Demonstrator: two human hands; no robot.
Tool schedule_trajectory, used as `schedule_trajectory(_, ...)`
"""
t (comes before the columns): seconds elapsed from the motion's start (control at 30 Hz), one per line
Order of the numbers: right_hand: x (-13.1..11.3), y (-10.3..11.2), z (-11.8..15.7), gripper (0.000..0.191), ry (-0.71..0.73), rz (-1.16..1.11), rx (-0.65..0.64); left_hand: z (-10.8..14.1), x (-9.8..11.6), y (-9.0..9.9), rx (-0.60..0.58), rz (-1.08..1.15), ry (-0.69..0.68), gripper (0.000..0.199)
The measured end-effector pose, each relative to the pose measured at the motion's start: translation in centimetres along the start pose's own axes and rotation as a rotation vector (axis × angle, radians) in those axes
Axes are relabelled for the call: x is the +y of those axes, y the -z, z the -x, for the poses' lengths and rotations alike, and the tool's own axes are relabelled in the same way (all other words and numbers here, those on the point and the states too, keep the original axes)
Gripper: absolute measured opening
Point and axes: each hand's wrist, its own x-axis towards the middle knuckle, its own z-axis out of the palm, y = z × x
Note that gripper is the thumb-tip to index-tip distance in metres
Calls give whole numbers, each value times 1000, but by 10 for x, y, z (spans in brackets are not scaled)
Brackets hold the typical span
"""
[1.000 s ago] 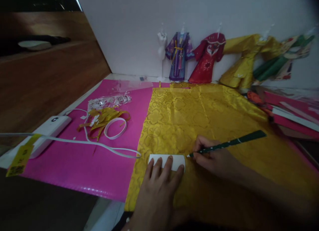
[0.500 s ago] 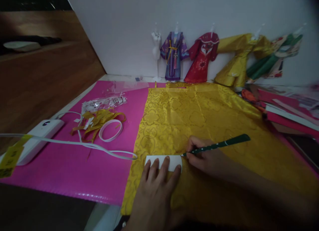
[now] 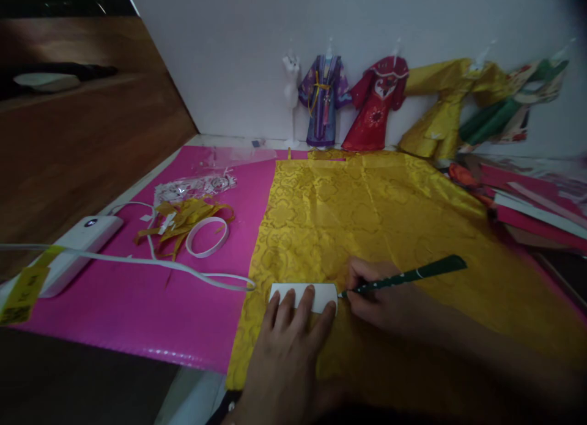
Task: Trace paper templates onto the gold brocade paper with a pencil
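Pinched by the right hand point(image 3: 387, 293), the pen point(image 3: 415, 274) is pointed toward the left hand point(image 3: 288, 351), beneath whose spread fingers the card point(image 3: 323, 294) is pinned crosswise.

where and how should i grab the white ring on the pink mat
Probably pinch the near-right rim of the white ring, coming down from the near right, one fingertip inside its open middle, one outside. It appears to lie flat on the pink mat, and that part looks free of the yellow scraps bunched along its far-left side.
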Motion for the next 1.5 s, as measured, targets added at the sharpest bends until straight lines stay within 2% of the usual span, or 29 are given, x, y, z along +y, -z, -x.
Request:
schedule_trajectory(0.23,-5,-4,7,17,-7,47,-16,-1,0,0,16,4,0,102)
schedule_trajectory(0.47,-7,-6,10,15,1,54,-68,-2,2,1,-54,37,22,95)
schedule_trajectory(0.87,-6,-8,13,16,-15,14,-69,-6,3,7,-172,79,68,101)
schedule_trajectory(1.23,-7,-9,12,18,-20,-29,-64,-3,3,5,-128,73,50,99)
schedule_trajectory(1.4,-3,7,10,7,-46,-69,72,-1,2,2,-98,57,54,102)
schedule_trajectory(1.5,0,12,9,18,-22,-14,89,-1,1,2,-106,48,51,99)
